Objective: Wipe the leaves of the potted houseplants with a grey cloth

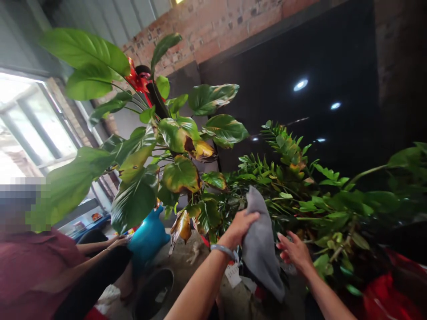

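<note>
A grey cloth point(262, 244) hangs from my left hand point(238, 229), whose thumb and fingers are closed on its upper part. Just right of the cloth, my right hand point(295, 251) is held with its fingers apart and nothing in it. Behind both hands spreads a low plant with many small green leaves point(280, 182). Left of my left hand rises a tall potted plant with broad leaves point(182, 173), several of them yellow or brown at the edges. A red ribbon bow point(138, 80) is tied near its top.
At the left sits a person in a dark red shirt point(36, 271), near a blue rounded object point(150, 238). A dark bucket point(155, 291) stands on the floor. Red wrapping point(383, 293) lies at the lower right. Behind the plants is a shiny black panel point(320, 58).
</note>
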Demonstrator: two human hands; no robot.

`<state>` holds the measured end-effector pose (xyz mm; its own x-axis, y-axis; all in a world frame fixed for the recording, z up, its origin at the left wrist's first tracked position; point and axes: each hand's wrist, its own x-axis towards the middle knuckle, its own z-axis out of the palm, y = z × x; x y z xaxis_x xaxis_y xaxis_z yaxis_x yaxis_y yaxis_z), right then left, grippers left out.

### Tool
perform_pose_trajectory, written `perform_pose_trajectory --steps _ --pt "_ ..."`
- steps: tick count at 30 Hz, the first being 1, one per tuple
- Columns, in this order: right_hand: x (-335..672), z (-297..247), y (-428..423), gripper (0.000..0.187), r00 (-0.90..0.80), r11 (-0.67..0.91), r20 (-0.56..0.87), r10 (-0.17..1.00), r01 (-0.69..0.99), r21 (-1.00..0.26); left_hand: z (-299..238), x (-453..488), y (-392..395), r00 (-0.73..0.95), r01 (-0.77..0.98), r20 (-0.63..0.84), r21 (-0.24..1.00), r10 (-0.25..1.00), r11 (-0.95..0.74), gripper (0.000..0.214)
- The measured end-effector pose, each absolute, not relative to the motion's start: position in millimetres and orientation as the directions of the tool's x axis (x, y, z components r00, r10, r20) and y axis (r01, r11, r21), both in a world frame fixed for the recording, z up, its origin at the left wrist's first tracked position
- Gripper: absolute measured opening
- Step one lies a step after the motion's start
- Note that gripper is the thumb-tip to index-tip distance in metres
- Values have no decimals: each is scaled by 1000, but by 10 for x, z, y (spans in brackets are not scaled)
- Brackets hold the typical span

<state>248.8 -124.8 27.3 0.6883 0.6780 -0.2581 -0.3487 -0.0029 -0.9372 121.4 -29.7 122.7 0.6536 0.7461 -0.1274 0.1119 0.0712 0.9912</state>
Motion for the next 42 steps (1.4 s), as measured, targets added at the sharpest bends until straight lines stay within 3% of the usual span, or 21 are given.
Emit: perform_pose_trajectory --steps 3,5,7,11,13,15,17,19,21,23,25,27,28,30,32,34,36,40,42 --pt "2487 217 -1205 38 662 -13 -219 717 -302 -953 1037 1074 -460 754 377 -269 924 599 -60 37" --pt "2453 214 -1222 28 632 -2 -182 753 -274 -962 1142 937 -503 793 409 -287 904 537 -122 38" --pt "2388 241 -1275 32 588 4 -154 794 -257 -966 1384 883 -461 808 318 -213 942 550 -102 43" --pt "2272 334 -1420 40 490 -22 -151 858 -259 -966 1679 1058 -273 691 -59 29 998 723 16 61" --pt "2280 375 -1472 44 492 -24 -163 855 -277 -960 1549 1137 -261 633 -82 7 995 774 58 60" --pt "2329 397 -1503 46 513 -24 -183 839 -301 -953 1309 1109 -335 669 122 -122 991 733 53 47" --pt "2385 399 -1520 44 514 -38 -207 833 -319 -947 1119 980 -430 732 377 -259 924 630 -59 33" --pt "2418 389 -1534 40 491 -55 -219 843 -326 -944 1101 822 -469 762 465 -324 877 560 -125 30" --pt "2419 382 -1550 36 463 -61 -216 860 -327 -943 1265 729 -420 782 369 -271 927 562 -66 39" --pt "2402 384 -1566 33 439 -64 -213 873 -331 -942 1494 747 -316 765 144 -125 989 632 22 52" --pt "2391 383 -1575 33 430 -67 -219 876 -340 -938 1628 849 -228 685 -84 13 995 729 62 62" --pt "2398 355 -1567 34 444 -70 -233 865 -352 -933 1567 954 -225 610 -171 46 982 791 74 63" --pt "2409 327 -1557 33 460 -79 -248 853 -356 -931 1468 981 -263 611 -124 16 989 791 76 59" --pt "2437 248 -1531 30 496 -116 -292 818 -355 -928 1210 953 -390 679 132 -103 991 727 17 44" --pt "2455 168 -1509 24 520 -169 -339 784 -346 -923 1014 835 -518 752 409 -258 904 606 -124 30" --pt "2450 130 -1507 20 512 -200 -358 781 -339 -919 1009 710 -569 786 491 -331 848 523 -201 27" --pt "2426 154 -1530 20 470 -200 -347 812 -336 -921 1190 672 -520 806 406 -278 902 523 -147 38" --pt "2382 289 -1582 25 399 -175 -315 861 -351 -920 1574 919 -288 703 -5 15 1000 711 -16 61" --pt "2384 314 -1579 30 419 -170 -329 847 -372 -912 1524 1065 -245 628 -79 47 997 777 3 60"
